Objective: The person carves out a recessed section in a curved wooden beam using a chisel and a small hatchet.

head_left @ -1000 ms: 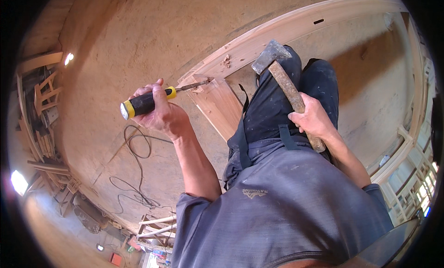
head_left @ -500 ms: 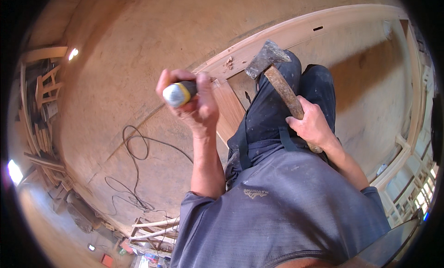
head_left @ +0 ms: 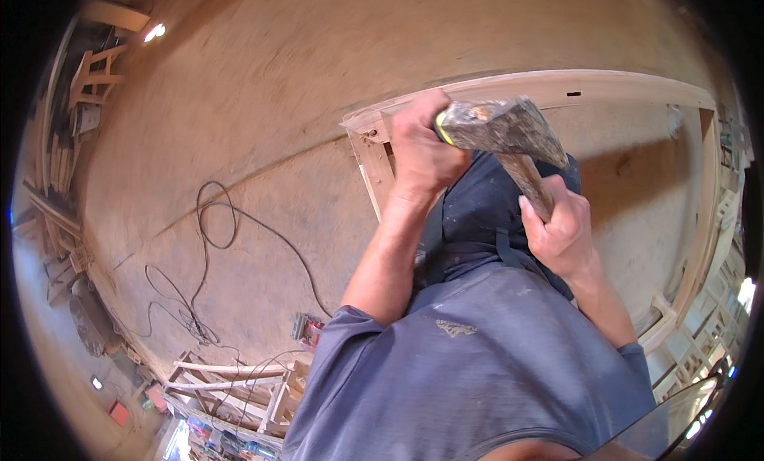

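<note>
My left hand [head_left: 422, 146] is wrapped around a chisel whose yellow and black handle end [head_left: 440, 128] just shows; its blade is hidden behind the hand. It is held over the corner joint of a pale wooden frame [head_left: 374, 162] lying on the floor. My right hand [head_left: 561, 230] grips the wooden handle of a hatchet-shaped hammer. The worn metal head [head_left: 501, 130] touches the top of the chisel handle. My dark trousers fill the space between the arms.
The frame's long top rail [head_left: 589, 85] and right side [head_left: 704, 222] curve around me. A black cable [head_left: 219, 222] loops over the dusty floor at left. A small power tool [head_left: 306, 330] lies near my left elbow. Stacked timber and wooden frames stand along the left and lower edges.
My left hand has moved the chisel right onto the frame corner and stood it up. The hammer head has swung left and down onto the chisel's end.
</note>
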Demonstrator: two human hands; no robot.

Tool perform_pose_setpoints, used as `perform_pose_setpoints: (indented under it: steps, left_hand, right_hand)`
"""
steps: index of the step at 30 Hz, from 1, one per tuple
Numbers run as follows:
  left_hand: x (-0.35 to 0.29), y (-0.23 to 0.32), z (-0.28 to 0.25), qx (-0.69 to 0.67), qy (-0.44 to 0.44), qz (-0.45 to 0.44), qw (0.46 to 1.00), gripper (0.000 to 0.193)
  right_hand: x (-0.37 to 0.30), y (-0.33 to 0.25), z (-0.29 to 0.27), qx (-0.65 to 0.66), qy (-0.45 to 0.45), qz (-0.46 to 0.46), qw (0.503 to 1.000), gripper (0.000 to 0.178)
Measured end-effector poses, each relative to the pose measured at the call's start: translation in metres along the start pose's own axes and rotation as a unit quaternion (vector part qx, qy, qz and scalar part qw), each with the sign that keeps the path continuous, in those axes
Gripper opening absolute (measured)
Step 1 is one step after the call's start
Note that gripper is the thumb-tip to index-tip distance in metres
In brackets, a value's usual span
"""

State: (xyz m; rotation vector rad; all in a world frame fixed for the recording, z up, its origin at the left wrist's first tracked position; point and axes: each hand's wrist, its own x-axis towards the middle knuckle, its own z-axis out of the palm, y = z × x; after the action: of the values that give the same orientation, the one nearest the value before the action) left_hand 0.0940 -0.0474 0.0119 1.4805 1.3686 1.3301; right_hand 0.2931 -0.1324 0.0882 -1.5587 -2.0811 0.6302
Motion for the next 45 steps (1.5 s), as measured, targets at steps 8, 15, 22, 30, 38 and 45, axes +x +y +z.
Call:
perform_pose_setpoints:
  steps: [8, 15, 22, 30, 38, 45]
  left_hand:
    - [0.046, -0.006, -0.049, -0.047, -0.1, -0.155, 0.982, 0.016]
    - [0.038, -0.021, -0.053, -0.005, -0.11, -0.153, 0.982, 0.013]
    - [0.034, -0.047, -0.052, -0.03, -0.11, -0.096, 0.989, 0.015]
    - [0.011, -0.044, -0.054, -0.058, -0.09, -0.145, 0.984, 0.012]
    - [0.039, -0.024, -0.025, 0.005, -0.246, -0.173, 0.954, 0.019]
    - [0.067, -0.059, -0.059, -0.5, 0.219, -0.145, 0.825, 0.019]
  right_hand:
    - [0.032, -0.034, -0.021, 0.109, 0.051, 0.007, 0.993, 0.018]
    - [0.05, -0.024, -0.014, -0.062, -0.055, -0.009, 0.996, 0.021]
    - [0.046, -0.033, -0.009, -0.066, -0.045, -0.004, 0.997, 0.024]
    - [0.044, -0.034, -0.017, -0.03, -0.027, -0.055, 0.998, 0.028]
    - [0.03, 0.004, -0.005, 0.05, -0.077, 0.109, 0.99, 0.031]
    - [-0.015, 0.04, 0.003, 0.293, -0.014, 0.444, 0.847, 0.04]
